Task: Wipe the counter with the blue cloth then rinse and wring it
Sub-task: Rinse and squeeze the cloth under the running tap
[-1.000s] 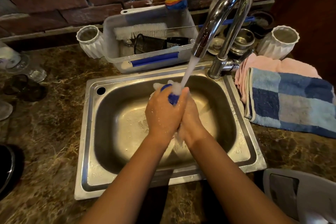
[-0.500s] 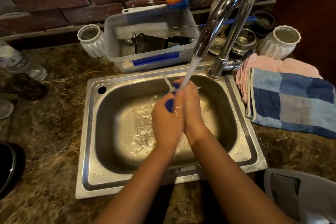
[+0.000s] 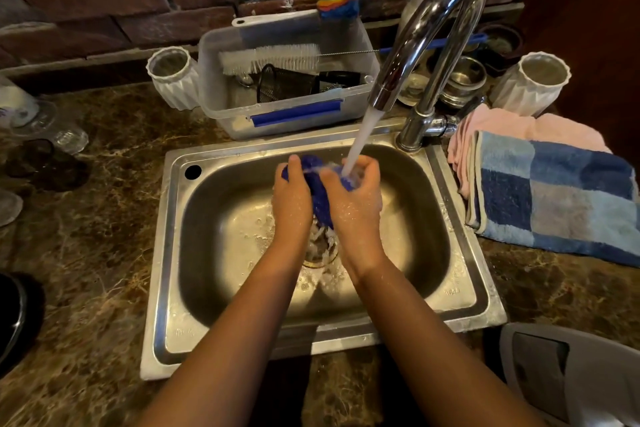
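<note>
Both hands are closed on the blue cloth (image 3: pixel 317 191), which is bunched between them over the sink (image 3: pixel 221 291), directly under the running tap (image 3: pixel 429 28). Left hand (image 3: pixel 292 199) has its fingers curled round the near side of the bundle; right hand (image 3: pixel 358 199) cups the far side, where the stream of water (image 3: pixel 360 135) strikes. Holding the cloth high and close to the spout appears intended to flush it through while the runoff falls to the drain (image 3: pixel 320 246) below. Judged from this, rinsing is in hand and wringing is not yet done.

Surroundings: a clear plastic tub (image 3: pixel 277 114) of brushes stands just behind the sink, with a white ribbed cup (image 3: pixel 173 80) beside it and another (image 3: pixel 533 83) at the right. A checked blue towel (image 3: pixel 554 194) lies over a pink cloth (image 3: pixel 502 125) on the counter (image 3: pixel 86 253), just beside the sink's right rim. Nothing obstructs the hands; splash onto the towel is a possible risk.
</note>
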A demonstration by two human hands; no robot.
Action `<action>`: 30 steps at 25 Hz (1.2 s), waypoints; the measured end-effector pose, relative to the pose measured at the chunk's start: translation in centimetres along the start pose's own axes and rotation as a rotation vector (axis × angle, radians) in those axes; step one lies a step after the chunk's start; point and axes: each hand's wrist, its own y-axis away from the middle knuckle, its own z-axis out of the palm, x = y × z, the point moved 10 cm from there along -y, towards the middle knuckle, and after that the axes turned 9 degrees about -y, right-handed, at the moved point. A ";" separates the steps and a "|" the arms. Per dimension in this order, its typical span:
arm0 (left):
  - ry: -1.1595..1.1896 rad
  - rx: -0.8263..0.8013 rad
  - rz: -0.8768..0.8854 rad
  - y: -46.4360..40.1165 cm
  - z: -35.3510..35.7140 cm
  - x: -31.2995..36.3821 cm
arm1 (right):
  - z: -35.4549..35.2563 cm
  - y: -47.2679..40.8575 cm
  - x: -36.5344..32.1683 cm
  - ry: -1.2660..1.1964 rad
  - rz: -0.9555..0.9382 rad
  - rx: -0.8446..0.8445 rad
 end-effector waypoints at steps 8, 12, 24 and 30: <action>-0.182 0.111 0.434 5.3 0.6 4.9 | 0.4 -1.4 1.0 -0.085 0.083 -0.073; -0.200 -0.007 0.302 2.8 1.3 4.7 | -0.4 -0.9 -1.0 0.291 -0.106 0.022; 0.419 -0.294 -0.090 3.2 2.8 -0.7 | -1.5 -1.1 0.9 -0.129 0.106 -0.097; 0.231 -0.450 0.358 4.3 2.5 3.3 | -2.3 -0.8 4.3 -0.404 0.655 -0.129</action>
